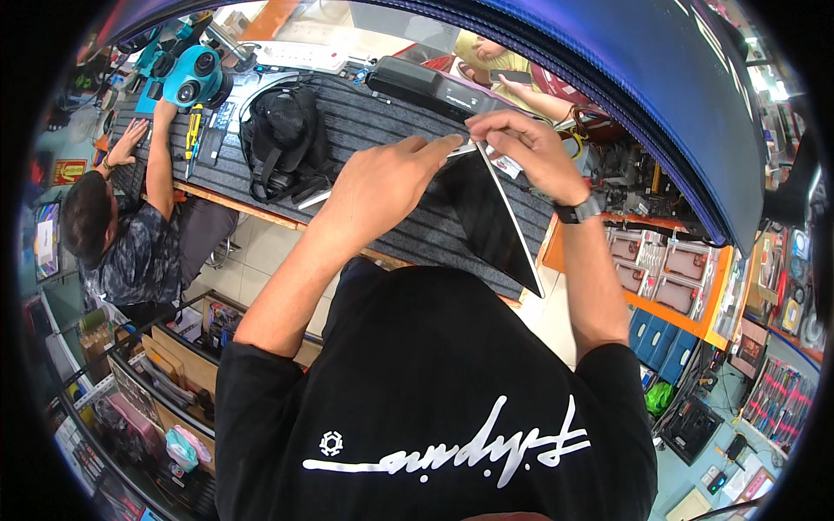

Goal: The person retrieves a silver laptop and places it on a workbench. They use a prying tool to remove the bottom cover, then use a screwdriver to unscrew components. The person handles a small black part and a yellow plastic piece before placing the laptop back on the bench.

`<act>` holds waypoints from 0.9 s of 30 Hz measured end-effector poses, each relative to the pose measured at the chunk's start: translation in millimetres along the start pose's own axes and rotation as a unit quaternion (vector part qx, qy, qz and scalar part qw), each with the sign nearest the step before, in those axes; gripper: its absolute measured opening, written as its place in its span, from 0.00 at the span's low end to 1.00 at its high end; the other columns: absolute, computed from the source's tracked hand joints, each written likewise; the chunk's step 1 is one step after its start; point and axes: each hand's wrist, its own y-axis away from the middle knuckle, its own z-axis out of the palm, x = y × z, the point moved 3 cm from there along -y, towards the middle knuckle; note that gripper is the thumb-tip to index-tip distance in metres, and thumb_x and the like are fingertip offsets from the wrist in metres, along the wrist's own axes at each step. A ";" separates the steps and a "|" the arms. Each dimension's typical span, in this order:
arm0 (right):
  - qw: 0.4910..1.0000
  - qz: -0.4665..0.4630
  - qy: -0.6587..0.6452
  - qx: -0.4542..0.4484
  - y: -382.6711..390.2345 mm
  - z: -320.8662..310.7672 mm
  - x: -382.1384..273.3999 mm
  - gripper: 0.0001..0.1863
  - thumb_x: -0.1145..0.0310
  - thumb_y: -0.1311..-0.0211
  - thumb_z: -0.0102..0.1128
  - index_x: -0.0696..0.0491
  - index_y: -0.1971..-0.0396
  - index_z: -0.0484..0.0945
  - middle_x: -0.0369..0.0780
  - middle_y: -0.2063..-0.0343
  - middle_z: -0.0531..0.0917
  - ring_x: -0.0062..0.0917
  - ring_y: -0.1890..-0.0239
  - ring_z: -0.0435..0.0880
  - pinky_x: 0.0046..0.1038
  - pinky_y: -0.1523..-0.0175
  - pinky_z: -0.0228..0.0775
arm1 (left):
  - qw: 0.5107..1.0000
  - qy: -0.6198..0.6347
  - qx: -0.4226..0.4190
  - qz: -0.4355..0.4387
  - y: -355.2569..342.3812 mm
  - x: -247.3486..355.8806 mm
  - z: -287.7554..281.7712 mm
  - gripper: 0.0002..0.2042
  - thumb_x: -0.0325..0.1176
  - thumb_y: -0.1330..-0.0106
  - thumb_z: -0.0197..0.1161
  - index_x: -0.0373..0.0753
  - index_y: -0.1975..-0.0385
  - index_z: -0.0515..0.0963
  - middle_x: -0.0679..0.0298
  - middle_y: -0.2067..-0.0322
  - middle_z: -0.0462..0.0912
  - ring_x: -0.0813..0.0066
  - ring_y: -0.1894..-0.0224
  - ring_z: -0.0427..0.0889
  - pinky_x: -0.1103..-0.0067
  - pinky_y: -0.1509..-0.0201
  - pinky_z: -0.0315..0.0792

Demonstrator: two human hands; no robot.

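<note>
A thin black-faced tablet [495, 211] with a pale silver edge stands tilted over the near edge of the bench, one corner pointing toward me. My left hand [387, 181] is at its upper corner, fingers pressed together along the edge. From the other side, my right hand [532, 154] pinches close to the same corner, with a dark watch [578, 211] on that wrist. Part of a light strip shows just under my left fingertips; what it belongs to is hidden.
The bench has a ribbed grey mat [347, 108]. On it lie a black backpack [285, 139], a long black case [417, 85] and yellow screwdrivers [192, 130]. At left, a co-worker [130, 234] sits by a teal microscope [193, 76]. Someone across the bench holds a phone [510, 77].
</note>
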 end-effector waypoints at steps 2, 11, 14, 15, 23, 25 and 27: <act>0.991 0.066 0.078 -0.083 7.4 -7.4 -25.8 0.16 0.70 0.28 0.57 0.59 0.46 0.80 0.38 0.57 0.84 0.18 0.57 0.83 0.21 0.53 0.75 | 0.998 0.042 0.022 0.030 -6.0 3.2 2.7 0.13 0.35 0.26 0.58 0.42 0.46 0.80 0.57 0.58 0.86 0.51 0.60 0.85 0.64 0.61 0.79; 0.968 0.061 0.219 -0.110 -5.7 1.9 -47.5 0.21 0.66 0.41 0.59 0.64 0.51 0.81 0.46 0.68 0.87 0.26 0.68 0.86 0.27 0.58 0.77 | 0.995 0.068 0.045 0.063 -15.2 -2.4 14.5 0.10 0.33 0.28 0.57 0.40 0.52 0.80 0.57 0.63 0.84 0.50 0.62 0.83 0.60 0.62 0.77; 0.953 0.067 0.270 -0.122 -10.8 4.3 -49.9 0.21 0.66 0.43 0.59 0.64 0.53 0.82 0.45 0.73 0.87 0.27 0.70 0.85 0.28 0.61 0.77 | 0.996 0.053 0.033 0.063 -16.1 -5.1 15.4 0.11 0.33 0.27 0.57 0.41 0.51 0.81 0.58 0.63 0.83 0.49 0.62 0.83 0.61 0.62 0.76; 0.945 0.073 0.294 -0.126 -12.9 6.2 -53.6 0.20 0.66 0.43 0.59 0.64 0.54 0.82 0.45 0.74 0.86 0.27 0.70 0.86 0.28 0.60 0.77 | 0.997 0.049 0.026 0.061 -16.2 -5.6 15.6 0.11 0.34 0.27 0.58 0.41 0.50 0.81 0.58 0.63 0.82 0.49 0.62 0.82 0.61 0.61 0.75; 0.935 0.046 0.328 -0.126 -19.0 11.2 -49.0 0.20 0.64 0.41 0.57 0.64 0.56 0.83 0.44 0.74 0.85 0.29 0.71 0.84 0.30 0.62 0.75 | 0.997 0.035 0.031 0.061 -16.0 -4.2 15.4 0.11 0.33 0.28 0.58 0.41 0.49 0.80 0.57 0.62 0.81 0.48 0.61 0.82 0.61 0.62 0.76; 0.926 0.068 0.340 -0.149 -17.9 10.6 -48.9 0.20 0.68 0.39 0.56 0.65 0.51 0.80 0.37 0.74 0.82 0.19 0.75 0.78 0.25 0.65 0.72 | 0.998 0.029 0.028 0.057 -15.6 -4.0 15.5 0.11 0.33 0.28 0.58 0.42 0.49 0.80 0.57 0.62 0.81 0.48 0.61 0.82 0.61 0.62 0.76; 0.924 0.125 0.321 -0.165 -11.9 10.3 -48.5 0.23 0.68 0.39 0.56 0.65 0.46 0.77 0.37 0.75 0.82 0.20 0.76 0.78 0.25 0.68 0.72 | 0.998 0.021 0.018 0.050 -15.9 -2.8 14.6 0.12 0.33 0.28 0.58 0.42 0.48 0.80 0.57 0.62 0.81 0.48 0.61 0.82 0.61 0.62 0.76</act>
